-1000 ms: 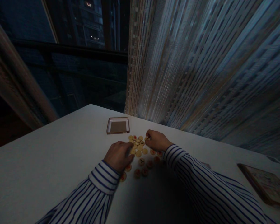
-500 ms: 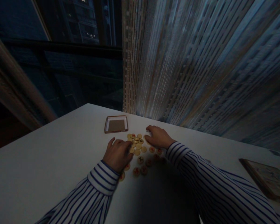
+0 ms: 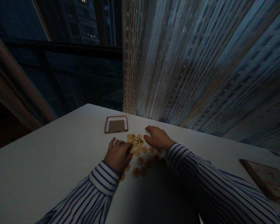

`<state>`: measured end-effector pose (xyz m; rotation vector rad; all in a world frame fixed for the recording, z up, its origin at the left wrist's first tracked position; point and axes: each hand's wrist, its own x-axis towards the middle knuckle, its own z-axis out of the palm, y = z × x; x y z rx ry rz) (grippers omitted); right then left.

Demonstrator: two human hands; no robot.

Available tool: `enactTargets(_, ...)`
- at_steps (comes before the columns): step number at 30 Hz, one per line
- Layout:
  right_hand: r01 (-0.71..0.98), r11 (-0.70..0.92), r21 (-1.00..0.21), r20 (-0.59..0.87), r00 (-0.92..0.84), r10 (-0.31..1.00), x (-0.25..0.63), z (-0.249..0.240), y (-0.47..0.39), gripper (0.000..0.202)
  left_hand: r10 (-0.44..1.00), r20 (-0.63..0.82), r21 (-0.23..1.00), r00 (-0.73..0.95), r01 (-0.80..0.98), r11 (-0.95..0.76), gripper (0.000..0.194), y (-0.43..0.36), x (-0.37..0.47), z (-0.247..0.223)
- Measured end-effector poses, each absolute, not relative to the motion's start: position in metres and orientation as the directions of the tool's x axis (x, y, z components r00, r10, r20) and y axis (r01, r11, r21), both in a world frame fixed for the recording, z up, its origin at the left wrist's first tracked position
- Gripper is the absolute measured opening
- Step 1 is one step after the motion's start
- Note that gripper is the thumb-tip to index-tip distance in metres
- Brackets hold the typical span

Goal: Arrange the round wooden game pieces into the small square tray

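Several round, pale wooden xiangqi pieces [image 3: 137,152] lie in a loose cluster on the white table [image 3: 67,161]. Some show red or black characters, among them a black-marked piece [image 3: 140,160] and a red-marked one [image 3: 136,172]; others are plain side up. At the cluster's left edge, my left hand [image 3: 118,155] has curled fingers, with thumb and index finger closed about one plain piece. My right hand [image 3: 159,138] rests at the cluster's right side, thumb and index finger apart. What lies beneath its palm is hidden.
Behind the pieces sits a shallow open tray or box lid [image 3: 116,125] with a brown rim. A framed box [image 3: 268,179] with a patterned face lies at the right. Sheer striped curtains [image 3: 177,62] hang along the table's far edge.
My left thumb and index finger have come closer together around a piece. The right hand has shifted very slightly left, and a few clustered pieces have moved a little.
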<state>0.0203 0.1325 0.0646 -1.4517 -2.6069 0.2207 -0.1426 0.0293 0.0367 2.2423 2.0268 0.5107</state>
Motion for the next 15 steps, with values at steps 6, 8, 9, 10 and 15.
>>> enactTargets(6,0.829,0.522,-0.201,0.065,-0.520,0.851,0.022,0.064,0.132,0.041,0.963,0.260,0.297,0.074,0.943,-0.152,0.028,0.031,-0.148,0.033)
enactTargets(8,0.825,0.528,-0.200,0.074,-0.525,0.848,0.023,0.063,0.132,0.041,0.948,0.311,0.332,0.071,0.926,-0.178,0.028,0.032,-0.151,0.033)
enactTargets(9,0.825,0.529,-0.200,0.076,-0.525,0.847,0.024,0.063,0.132,0.042,0.939,0.337,0.355,0.064,0.915,-0.189,0.029,0.032,-0.153,0.034)
enactTargets(10,0.826,0.527,-0.201,0.077,-0.523,0.849,0.025,0.063,0.132,0.042,0.931,0.360,0.379,0.055,0.903,-0.200,0.030,0.032,-0.154,0.036)
enactTargets(15,0.832,0.515,-0.205,0.071,-0.512,0.856,0.027,0.065,0.131,0.041,0.879,0.475,0.485,0.035,0.823,-0.295,0.035,0.031,-0.157,0.042)
